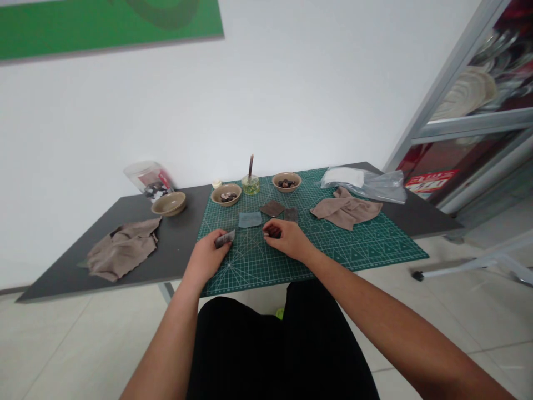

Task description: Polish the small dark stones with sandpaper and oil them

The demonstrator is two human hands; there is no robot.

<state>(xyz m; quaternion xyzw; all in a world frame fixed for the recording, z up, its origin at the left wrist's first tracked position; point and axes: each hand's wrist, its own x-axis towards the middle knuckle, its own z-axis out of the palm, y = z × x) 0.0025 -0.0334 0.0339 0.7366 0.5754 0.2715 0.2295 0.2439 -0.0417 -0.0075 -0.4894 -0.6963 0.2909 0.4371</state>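
Note:
My left hand [210, 253] is closed on a small grey piece of sandpaper [225, 239] over the green cutting mat [350, 254]. My right hand [286, 238] is pinched around a small dark object [272, 231], mostly hidden by the fingers, so its kind is unclear. Just beyond the hands lie a blue-grey square sheet [250, 220], a brown square sheet [272, 209] and a dark grey one [291, 214]. Farther back, one bowl [226, 195] holds pale and dark small pieces; another bowl [287, 181] holds dark brown ones.
A glass jar [250, 185] with greenish liquid holds a brown stick. Brown cloths lie right [347, 211] and left [122, 250]. A third bowl [169, 204] stands by a tipped clear container [149, 179]. A plastic bag [366, 183] rests at the back right.

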